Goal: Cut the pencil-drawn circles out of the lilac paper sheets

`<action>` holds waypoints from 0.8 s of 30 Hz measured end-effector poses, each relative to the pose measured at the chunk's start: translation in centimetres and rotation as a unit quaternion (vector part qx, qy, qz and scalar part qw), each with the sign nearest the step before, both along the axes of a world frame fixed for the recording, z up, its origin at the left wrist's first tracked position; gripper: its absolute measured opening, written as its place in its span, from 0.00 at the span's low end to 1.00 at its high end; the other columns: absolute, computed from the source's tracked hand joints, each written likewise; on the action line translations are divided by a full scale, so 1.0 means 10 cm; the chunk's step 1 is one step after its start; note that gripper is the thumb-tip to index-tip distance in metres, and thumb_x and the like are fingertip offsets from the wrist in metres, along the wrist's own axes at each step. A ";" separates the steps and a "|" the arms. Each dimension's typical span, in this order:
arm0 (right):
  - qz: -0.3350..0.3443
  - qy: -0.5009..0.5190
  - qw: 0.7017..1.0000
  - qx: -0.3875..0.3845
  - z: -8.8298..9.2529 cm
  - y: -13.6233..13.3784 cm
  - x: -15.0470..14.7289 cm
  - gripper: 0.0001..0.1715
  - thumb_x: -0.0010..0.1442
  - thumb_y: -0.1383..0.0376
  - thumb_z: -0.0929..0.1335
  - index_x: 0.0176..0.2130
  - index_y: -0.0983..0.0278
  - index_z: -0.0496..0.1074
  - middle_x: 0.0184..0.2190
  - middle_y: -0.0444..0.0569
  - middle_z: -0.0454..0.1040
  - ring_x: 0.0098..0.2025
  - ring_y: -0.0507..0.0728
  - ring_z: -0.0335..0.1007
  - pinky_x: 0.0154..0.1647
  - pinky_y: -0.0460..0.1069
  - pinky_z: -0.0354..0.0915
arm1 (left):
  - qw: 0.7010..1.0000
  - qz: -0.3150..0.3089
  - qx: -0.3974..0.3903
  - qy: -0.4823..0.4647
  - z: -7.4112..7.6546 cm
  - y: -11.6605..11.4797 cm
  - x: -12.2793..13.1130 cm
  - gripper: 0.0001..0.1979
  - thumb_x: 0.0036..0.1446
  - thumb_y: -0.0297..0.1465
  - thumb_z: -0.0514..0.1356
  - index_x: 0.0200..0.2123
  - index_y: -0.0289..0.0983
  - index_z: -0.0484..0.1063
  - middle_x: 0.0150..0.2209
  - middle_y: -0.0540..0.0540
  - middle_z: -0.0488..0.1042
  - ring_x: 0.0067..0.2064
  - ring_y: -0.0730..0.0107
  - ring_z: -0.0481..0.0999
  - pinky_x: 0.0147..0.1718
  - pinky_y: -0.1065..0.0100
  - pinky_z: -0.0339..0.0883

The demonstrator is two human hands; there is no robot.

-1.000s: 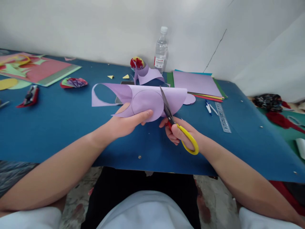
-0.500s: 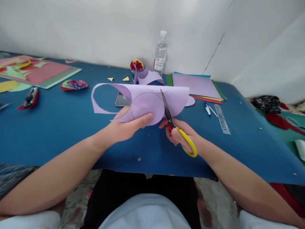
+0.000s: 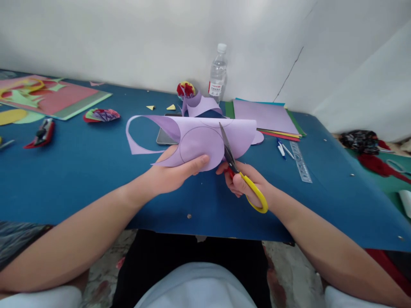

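Thumb and fingers of the left hand (image 3: 168,174) clamp the lower left of the purple paper (image 3: 201,143), which is held up off the table (image 3: 96,184), curled over along its top, with an outlined circle facing the person. The right hand (image 3: 248,183) is closed around the yellow-handled scissors (image 3: 231,159), one dark blade lying along the circle's right side; the other is hidden. The sheet looks light and springy, likely to crease if squeezed; a flat pinch near the outline seems best, since the thin loop at the left probably tears easily. Outward, the near tabletop gives open room down to its front edge. Behind the paper, a grey device (image 3: 163,137), a purple offcut (image 3: 205,105) and a bottle (image 3: 217,77) crowd the wall side; a ruler (image 3: 301,164) lies beyond the right hand.
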State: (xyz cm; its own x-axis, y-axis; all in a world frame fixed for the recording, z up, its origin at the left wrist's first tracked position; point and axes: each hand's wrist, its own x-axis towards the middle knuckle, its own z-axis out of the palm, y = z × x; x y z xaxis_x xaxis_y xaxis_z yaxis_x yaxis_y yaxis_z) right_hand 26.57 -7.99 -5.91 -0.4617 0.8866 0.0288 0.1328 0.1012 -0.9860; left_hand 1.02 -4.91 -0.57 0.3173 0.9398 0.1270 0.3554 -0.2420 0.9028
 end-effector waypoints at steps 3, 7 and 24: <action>-0.005 -0.002 1.000 0.004 0.00 0.00 0.00 0.46 0.68 0.25 0.70 0.55 0.62 0.76 0.28 0.39 0.65 0.24 0.52 0.58 0.26 0.50 0.62 | 1.000 -0.003 0.000 0.008 0.01 0.01 -0.01 0.23 0.66 0.48 0.67 0.24 0.42 0.71 0.23 0.49 0.73 0.30 0.64 0.73 0.31 0.64 0.68; -0.004 0.004 1.000 0.001 0.02 0.00 0.01 0.45 0.68 0.26 0.71 0.54 0.62 0.76 0.28 0.39 0.65 0.25 0.52 0.57 0.26 0.50 0.60 | 1.000 -0.001 0.000 0.013 0.01 0.01 -0.02 0.22 0.66 0.49 0.67 0.25 0.43 0.72 0.25 0.49 0.74 0.32 0.63 0.76 0.32 0.64 0.71; -0.009 -0.070 0.996 0.053 0.11 0.03 0.06 0.43 0.71 0.26 0.68 0.52 0.62 0.75 0.27 0.40 0.66 0.27 0.54 0.60 0.28 0.51 0.59 | 1.000 -0.028 0.000 0.011 0.04 0.05 -0.05 0.19 0.64 0.48 0.68 0.25 0.44 0.73 0.25 0.49 0.75 0.32 0.61 0.77 0.32 0.63 0.73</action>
State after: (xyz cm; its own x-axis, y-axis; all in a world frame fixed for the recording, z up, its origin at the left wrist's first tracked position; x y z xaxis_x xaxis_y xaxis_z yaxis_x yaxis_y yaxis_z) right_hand 27.18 -7.72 -4.86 -0.4525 0.8898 0.0587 0.2710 0.1999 -0.9416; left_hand 0.54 -4.42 -0.20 0.3719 0.9207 0.1185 0.3616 -0.2613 0.8950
